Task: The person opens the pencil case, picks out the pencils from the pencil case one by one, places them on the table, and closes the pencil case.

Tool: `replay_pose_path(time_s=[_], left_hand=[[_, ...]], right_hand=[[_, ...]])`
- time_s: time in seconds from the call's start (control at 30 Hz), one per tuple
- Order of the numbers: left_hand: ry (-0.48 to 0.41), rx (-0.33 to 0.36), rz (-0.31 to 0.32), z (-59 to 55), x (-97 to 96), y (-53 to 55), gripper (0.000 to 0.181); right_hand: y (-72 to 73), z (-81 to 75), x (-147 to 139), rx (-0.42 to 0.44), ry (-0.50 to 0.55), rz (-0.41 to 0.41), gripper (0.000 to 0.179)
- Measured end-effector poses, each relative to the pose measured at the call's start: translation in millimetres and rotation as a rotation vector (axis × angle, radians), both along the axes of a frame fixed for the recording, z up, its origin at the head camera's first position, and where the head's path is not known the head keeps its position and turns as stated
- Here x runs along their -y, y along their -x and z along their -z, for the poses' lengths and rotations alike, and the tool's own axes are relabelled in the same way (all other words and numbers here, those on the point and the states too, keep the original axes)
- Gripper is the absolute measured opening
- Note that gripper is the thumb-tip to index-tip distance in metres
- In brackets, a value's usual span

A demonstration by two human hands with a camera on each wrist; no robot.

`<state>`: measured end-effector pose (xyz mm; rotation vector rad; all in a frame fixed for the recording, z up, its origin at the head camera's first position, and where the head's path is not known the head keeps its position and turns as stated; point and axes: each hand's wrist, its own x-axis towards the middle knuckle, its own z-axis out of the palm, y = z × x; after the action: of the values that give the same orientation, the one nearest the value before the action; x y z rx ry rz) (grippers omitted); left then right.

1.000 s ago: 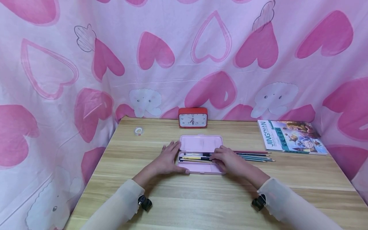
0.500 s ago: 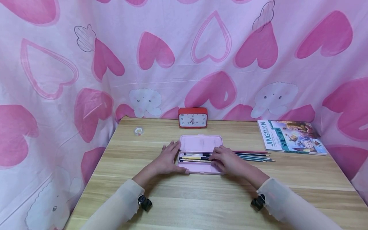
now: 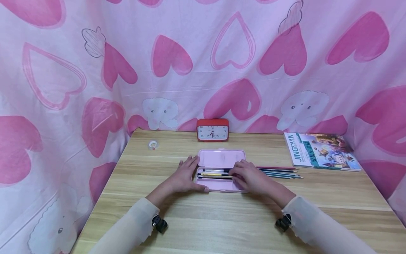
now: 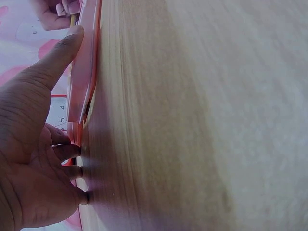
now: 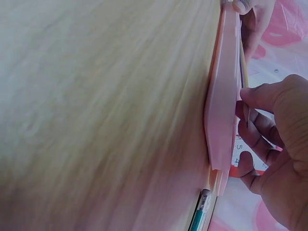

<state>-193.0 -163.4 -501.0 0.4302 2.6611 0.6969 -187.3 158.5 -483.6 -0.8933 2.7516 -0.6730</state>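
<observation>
A pink pencil case [image 3: 222,158] lies with its lid up on the wooden table. Several pens and pencils [image 3: 210,170] lie in its long compartment. My left hand [image 3: 182,178] spreads around the case's left end, its straight thumb on the near edge and its other fingertips down on the table. With thumb and index finger my right hand [image 3: 248,176] pinches a thin yellowish pencil [image 5: 244,72] over the case. Part of that pencil and the right part of the compartment are hidden behind the right hand.
Several pencils [image 3: 279,174] lie on the table right of the case. A red alarm clock [image 3: 212,130] stands behind it. At the back right lies a magazine [image 3: 323,151], and a small tape roll [image 3: 153,144] is at the back left. A pink curtain [image 3: 203,70] hangs behind.
My right hand has shifted slightly left over the case, keeping its pinch on the pencil. My left hand and the case have stayed in place.
</observation>
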Motion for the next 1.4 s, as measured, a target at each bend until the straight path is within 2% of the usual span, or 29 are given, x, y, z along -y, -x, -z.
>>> replay_pose_path(time_s=[0.57, 0.93, 1.17, 1.4], left_hand=[[-0.015, -0.012, -0.001, 1.6, 1.0, -0.1, 0.141], [-0.012, -0.019, 0.006, 0.6, 1.2, -0.9, 0.141], [-0.016, -0.014, 0.005, -1.9, 1.5, -1.9, 0.141], [-0.022, -0.013, 0.009, -0.8, 1.8, -1.3, 0.140]], right_hand=[[5.5, -6.5, 30, -0.101, -0.071, -0.025, 0.024], [9.0, -11.7, 54, -0.150, -0.134, -0.075, 0.018], [12.9, -11.5, 66, -0.149, -0.142, -0.110, 0.017], [15.8, -9.3, 72, -0.146, -0.181, -0.114, 0.019]])
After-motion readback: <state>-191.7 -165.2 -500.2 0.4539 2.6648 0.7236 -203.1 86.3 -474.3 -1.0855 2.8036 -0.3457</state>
